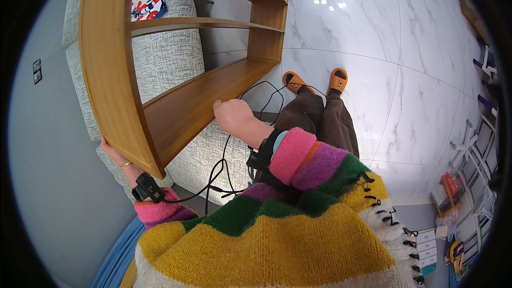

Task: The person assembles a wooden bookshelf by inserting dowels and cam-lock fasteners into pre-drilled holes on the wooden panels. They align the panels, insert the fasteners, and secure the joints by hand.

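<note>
Currently both hands are grasping a wooden shelf unit (pixel 106 64), which is filling the upper left of the view and slanting across a pale patterned sofa (pixel 168 56). The left hand (pixel 113 153) is gripping the outer edge of the unit's side panel near its lower corner, with part of the fingers hiding behind the wood. The right hand (pixel 234 118) is closing on the near edge of the lowest board, its knuckles facing up. Whether the unit is resting on the sofa, I cannot tell.

Through the open compartments the sofa is showing, along with a white cloth (pixel 146 0) bearing red and blue shapes. Black cables (pixel 216 168) are looping between the wrists, and a black device (pixel 148 188) is sitting on the left wrist, just beside a gold bracelet (pixel 126 164). The person is wearing a striped knitted sweater (pixel 266 240), brown trousers (pixel 314 117) and orange slippers (pixel 338 81), and is standing on a marbled white floor (pixel 373 96) that is reflecting a cluster of lights. White boxes (pixel 426 248) are standing at the lower right, well apart from the unit.
</note>
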`<act>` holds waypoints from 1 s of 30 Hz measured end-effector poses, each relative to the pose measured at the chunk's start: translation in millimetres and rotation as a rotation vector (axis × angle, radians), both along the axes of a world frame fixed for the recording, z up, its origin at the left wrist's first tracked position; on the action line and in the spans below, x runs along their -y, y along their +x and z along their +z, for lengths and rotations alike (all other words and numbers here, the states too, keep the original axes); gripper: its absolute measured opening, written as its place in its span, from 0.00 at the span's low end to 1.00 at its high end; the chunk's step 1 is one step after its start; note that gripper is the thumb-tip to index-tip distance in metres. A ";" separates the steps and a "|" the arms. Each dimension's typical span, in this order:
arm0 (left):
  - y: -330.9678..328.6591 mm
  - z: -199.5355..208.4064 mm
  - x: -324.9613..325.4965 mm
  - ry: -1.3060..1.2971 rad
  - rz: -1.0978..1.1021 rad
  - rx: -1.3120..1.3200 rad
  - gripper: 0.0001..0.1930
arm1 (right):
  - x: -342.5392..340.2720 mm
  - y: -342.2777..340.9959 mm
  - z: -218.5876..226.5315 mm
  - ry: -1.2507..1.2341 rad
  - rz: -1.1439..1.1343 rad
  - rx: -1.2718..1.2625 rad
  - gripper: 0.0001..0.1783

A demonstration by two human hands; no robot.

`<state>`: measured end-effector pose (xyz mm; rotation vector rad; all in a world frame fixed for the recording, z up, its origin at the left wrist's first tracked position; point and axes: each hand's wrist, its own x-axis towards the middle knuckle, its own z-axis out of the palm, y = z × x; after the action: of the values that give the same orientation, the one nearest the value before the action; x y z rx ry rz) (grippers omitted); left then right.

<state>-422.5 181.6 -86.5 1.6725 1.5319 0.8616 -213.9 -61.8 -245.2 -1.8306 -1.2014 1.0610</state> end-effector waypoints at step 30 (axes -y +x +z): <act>12.6 4.3 7.8 -0.087 0.011 0.120 0.18 | 0.1 -3.7 -1.1 0.025 0.014 0.065 0.06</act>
<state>-409.9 173.8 -82.2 1.5243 1.4772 0.8722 -217.6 -61.9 -246.3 -1.8524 -1.2617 0.9966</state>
